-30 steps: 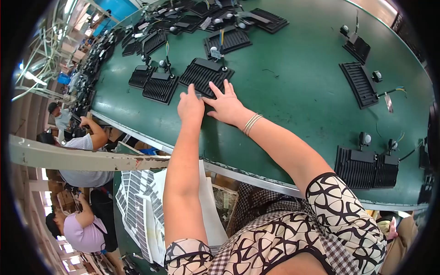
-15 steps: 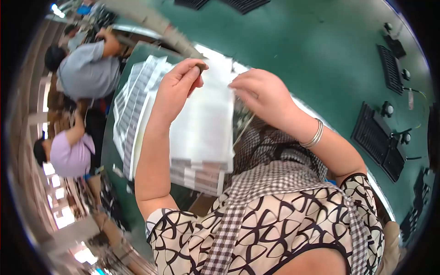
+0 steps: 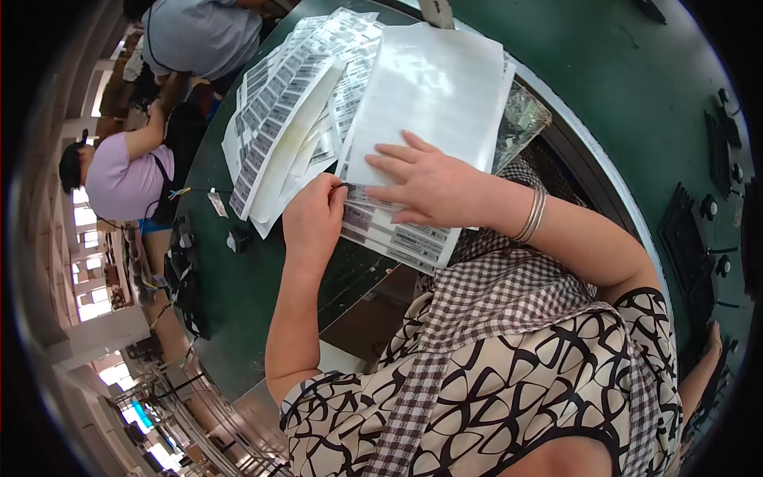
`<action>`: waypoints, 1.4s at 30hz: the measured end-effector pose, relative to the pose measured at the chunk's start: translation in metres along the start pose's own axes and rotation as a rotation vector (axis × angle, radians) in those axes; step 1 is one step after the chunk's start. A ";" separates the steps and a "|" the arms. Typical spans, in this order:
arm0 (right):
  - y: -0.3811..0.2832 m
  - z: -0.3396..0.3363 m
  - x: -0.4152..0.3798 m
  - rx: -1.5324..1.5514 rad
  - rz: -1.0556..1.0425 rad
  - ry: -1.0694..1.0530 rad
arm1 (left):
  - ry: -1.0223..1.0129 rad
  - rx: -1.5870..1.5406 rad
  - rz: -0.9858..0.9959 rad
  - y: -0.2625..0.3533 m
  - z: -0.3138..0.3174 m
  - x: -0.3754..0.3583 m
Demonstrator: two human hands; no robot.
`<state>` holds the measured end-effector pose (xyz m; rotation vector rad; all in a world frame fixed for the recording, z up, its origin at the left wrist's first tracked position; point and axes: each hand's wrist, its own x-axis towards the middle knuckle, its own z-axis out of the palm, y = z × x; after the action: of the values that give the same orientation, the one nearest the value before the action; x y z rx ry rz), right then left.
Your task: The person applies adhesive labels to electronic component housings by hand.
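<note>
A white sheet, blank and glossy on its upper face, covers most of a stack of barcode label sheets on the green table. My right hand lies over the lower part of the blank sheet, fingers spread. Close to its left, my left hand is closed in a pinch at the sheet's lower left corner. A small dark piece shows at those fingertips; its kind cannot be made out. More label sheets are fanned out on the left, some with their edges curled up.
A clear plastic bag lies by the stack's right edge. Black device parts line the green table on the right; others lie at left. Two people work beyond the left edge.
My hands have come down from above the sheets to the stack's lower edge. The right hand's fingers have spread on the blank sheet. My view has shifted, showing more of the stack.
</note>
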<state>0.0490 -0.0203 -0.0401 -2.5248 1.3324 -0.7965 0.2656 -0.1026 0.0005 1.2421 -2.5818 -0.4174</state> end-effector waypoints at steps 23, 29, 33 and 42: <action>0.000 0.001 0.001 -0.002 0.063 -0.039 | 0.025 0.172 0.116 -0.014 0.007 0.002; 0.011 -0.003 0.014 0.113 0.183 -0.005 | 0.111 0.168 0.289 -0.006 0.005 -0.003; 0.021 -0.018 0.027 0.318 0.339 -0.180 | -0.082 -0.127 0.591 0.047 -0.033 -0.031; 0.034 -0.025 0.001 0.609 0.552 0.200 | -0.273 -0.895 0.058 0.100 -0.087 -0.019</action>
<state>0.0115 -0.0388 -0.0319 -1.5504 1.4569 -1.1218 0.2347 -0.0412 0.1154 0.8000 -2.1344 -1.5869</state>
